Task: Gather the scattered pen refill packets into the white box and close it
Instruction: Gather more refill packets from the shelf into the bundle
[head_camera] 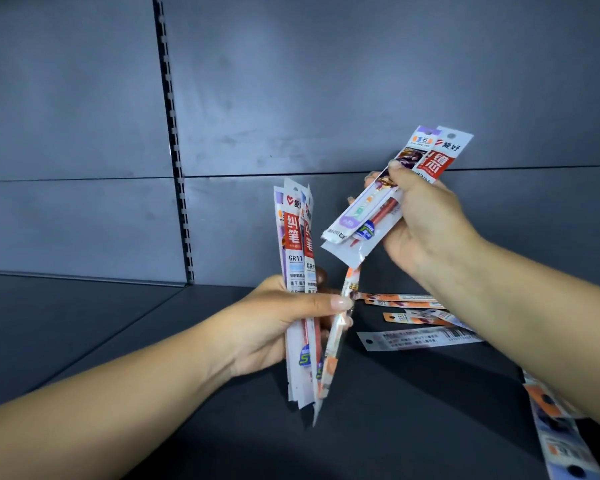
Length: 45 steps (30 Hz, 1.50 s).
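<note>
Head view shows gathering still under way: left hand [274,327] grips an upright bundle of packets [297,271], right hand [426,220] pinches two more [388,202]. Others [416,337] lie on the shelf [84,334]. No white box visible; next, probably merge both bundles.

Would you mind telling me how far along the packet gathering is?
Partly done: the left hand grips an upright bundle, and the right hand holds two more packets. Loose packets lie on the shelf. No white box is in view, so boxing and closing remain.
</note>
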Available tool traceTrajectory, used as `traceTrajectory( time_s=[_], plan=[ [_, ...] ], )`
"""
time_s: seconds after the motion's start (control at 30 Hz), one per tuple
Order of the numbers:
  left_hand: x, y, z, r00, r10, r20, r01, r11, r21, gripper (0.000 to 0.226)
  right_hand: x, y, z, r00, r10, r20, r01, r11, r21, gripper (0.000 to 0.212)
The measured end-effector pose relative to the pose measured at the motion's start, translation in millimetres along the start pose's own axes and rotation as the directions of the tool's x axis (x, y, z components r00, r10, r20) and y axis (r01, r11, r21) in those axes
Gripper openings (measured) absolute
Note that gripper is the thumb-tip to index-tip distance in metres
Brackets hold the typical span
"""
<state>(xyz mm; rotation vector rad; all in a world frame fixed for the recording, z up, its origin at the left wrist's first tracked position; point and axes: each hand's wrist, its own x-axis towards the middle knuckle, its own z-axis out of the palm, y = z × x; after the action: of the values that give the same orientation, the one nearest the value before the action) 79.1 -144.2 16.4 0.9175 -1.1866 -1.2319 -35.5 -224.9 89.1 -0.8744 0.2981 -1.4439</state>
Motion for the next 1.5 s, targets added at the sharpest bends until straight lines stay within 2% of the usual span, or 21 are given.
traceTrajectory(
  time_s=[0.1,0.27,0.4,0.53,0.6,0.7,0.73,0.8,0.9,0.97,1.1,1.3,1.37,1.5],
  plan=[
    [-3,2,-6,1.000,0.000,0.022,0.000,1.000,-0.012,0.021,5,-13,0,0.999,-0.046,0.002,0.046,0.998,0.034,0.011],
    [-6,6,-21,0.999,0.030,0.025,-0.029,0.999,-0.033,0.029,11,-33,-8,0.996,-0.090,0.004,0.089,0.993,0.081,0.012],
    [-7,12,-32,0.997,0.001,0.074,0.013,0.983,-0.183,0.046,10,-25,-13,0.997,-0.053,0.061,0.053,0.999,-0.011,0.011],
    [-7,17,-37,0.997,0.003,0.073,0.016,0.966,-0.259,0.052,-2,-6,-14,0.984,0.087,0.159,-0.058,0.982,-0.179,0.011],
    [-6,18,-36,1.000,0.023,0.011,-0.019,0.973,-0.229,0.044,-11,5,-14,0.969,0.151,0.194,-0.098,0.961,-0.260,0.011],
    [-6,21,-37,0.990,0.106,-0.091,-0.117,0.985,-0.130,0.006,-23,22,-17,0.939,0.235,0.252,-0.123,0.912,-0.392,0.007],
    [-6,23,-40,0.984,0.141,-0.111,-0.150,0.985,-0.081,0.004,-27,27,-19,0.929,0.250,0.274,-0.113,0.894,-0.433,0.005],
    [-7,26,-46,0.975,0.186,-0.124,-0.184,0.983,0.026,0.003,-33,37,-26,0.912,0.263,0.315,-0.083,0.870,-0.485,0.008],
    [-8,28,-53,0.975,0.208,-0.080,-0.203,0.977,0.069,0.041,-42,52,-37,0.893,0.255,0.371,-0.039,0.864,-0.501,0.026],
    [-8,25,-54,0.979,0.200,-0.047,-0.198,0.979,0.043,0.052,-47,60,-44,0.878,0.264,0.400,-0.017,0.851,-0.525,0.031],
    [-11,22,-43,0.982,0.186,0.033,-0.187,0.982,0.016,0.044,-51,63,-50,0.842,0.277,0.463,0.036,0.828,-0.560,0.031],
    [-10,20,-37,0.987,0.161,-0.031,-0.160,0.987,0.019,0.025,-53,66,-48,0.769,0.341,0.541,0.036,0.821,-0.570,0.018],
    [-8,19,-39,0.987,0.147,-0.063,-0.147,0.989,0.000,0.025,-53,67,-48,0.794,0.311,0.522,0.057,0.818,-0.573,0.013],
    [-6,18,-35,0.971,0.184,-0.153,-0.189,0.982,-0.014,0.015,-46,64,-51,0.913,0.145,0.381,0.093,0.836,-0.540,0.008]
  ],
)
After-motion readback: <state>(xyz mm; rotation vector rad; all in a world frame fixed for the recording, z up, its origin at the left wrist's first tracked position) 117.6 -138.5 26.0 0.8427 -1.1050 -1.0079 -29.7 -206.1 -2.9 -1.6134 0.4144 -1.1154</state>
